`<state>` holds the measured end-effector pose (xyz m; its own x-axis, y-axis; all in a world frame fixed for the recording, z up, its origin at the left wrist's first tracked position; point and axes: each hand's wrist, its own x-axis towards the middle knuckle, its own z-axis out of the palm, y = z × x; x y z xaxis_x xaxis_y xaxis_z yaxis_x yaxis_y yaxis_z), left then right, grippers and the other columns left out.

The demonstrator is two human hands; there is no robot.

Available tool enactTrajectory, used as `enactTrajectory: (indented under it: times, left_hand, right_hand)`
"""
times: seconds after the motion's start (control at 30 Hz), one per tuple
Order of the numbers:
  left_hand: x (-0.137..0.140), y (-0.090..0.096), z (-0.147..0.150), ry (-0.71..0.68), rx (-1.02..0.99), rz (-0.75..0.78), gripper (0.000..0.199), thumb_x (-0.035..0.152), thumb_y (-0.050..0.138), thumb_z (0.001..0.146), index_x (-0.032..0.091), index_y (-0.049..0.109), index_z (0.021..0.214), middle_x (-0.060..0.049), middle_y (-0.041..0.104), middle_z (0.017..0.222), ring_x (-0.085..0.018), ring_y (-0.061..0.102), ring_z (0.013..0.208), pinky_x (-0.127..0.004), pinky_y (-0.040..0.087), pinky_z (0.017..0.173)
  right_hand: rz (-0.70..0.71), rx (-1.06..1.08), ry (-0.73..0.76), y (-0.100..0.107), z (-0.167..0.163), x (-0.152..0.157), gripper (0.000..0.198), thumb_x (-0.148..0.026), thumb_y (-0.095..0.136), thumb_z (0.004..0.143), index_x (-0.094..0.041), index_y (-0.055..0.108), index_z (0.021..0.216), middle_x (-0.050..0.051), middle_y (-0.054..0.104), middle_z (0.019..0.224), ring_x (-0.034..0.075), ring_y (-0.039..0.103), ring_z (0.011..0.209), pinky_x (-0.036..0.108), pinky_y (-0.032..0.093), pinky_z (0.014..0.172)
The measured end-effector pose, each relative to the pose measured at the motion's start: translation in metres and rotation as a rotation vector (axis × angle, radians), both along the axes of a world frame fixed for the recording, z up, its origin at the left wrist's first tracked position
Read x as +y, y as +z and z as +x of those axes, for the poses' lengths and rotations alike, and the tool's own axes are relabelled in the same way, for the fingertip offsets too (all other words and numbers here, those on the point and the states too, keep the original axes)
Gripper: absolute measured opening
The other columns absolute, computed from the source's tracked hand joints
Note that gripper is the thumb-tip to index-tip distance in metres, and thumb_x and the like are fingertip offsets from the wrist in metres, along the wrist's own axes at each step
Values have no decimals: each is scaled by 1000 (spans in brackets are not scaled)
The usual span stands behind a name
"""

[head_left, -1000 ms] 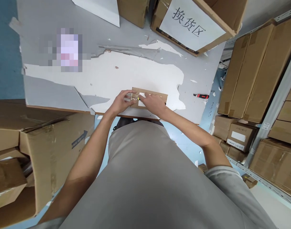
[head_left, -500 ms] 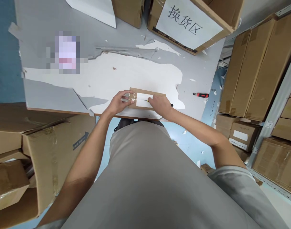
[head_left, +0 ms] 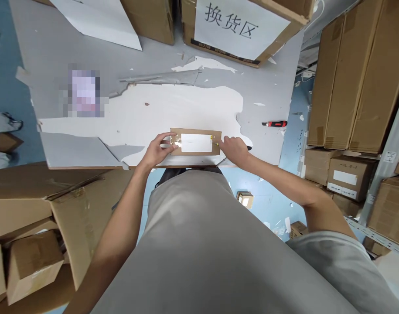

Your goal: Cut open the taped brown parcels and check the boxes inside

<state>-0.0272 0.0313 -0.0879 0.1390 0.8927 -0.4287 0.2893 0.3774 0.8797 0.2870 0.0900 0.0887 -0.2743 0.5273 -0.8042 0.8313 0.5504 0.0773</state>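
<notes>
A small flat cardboard box (head_left: 199, 131) with a white label (head_left: 196, 143) and clear tape at its left end lies on the worktable near the front edge. My left hand (head_left: 160, 149) grips that left end, thumb on the near side and fingers on the far side. At the box's right end is my right hand (head_left: 234, 149), closed around a slim knife (head_left: 249, 148). Only the knife's yellow front part and black rear end show; my fingers hide the middle. Its tip is beside the right end of the label.
A red and black utility knife (head_left: 275, 124) lies at the table's right. Large cartons (head_left: 225, 56) and a white sheet (head_left: 97, 22) stand at the back. An open carton (head_left: 84, 218) with boxes inside is at lower left. Shelves of cartons (head_left: 346, 87) line the right. A blurred patch covers something at left.
My right hand has drawn the knife rightward, from over the label to the box's right end, uncovering the label. My left hand keeps its hold. The view has shifted slightly.
</notes>
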Motion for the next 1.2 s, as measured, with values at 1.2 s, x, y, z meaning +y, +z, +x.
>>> enactTrajectory:
  times: [1.2]
  left_hand:
    - [6,2,-25,57,-33,-111,87,74,97,69,25,75,137,-16,72,153,-30,74,119,-49,65,107]
  right_hand:
    - [86,837,-565,-95,89,-69,48,-45,42,123,-22,74,151,12,79,127,22,72,106,30,53,94]
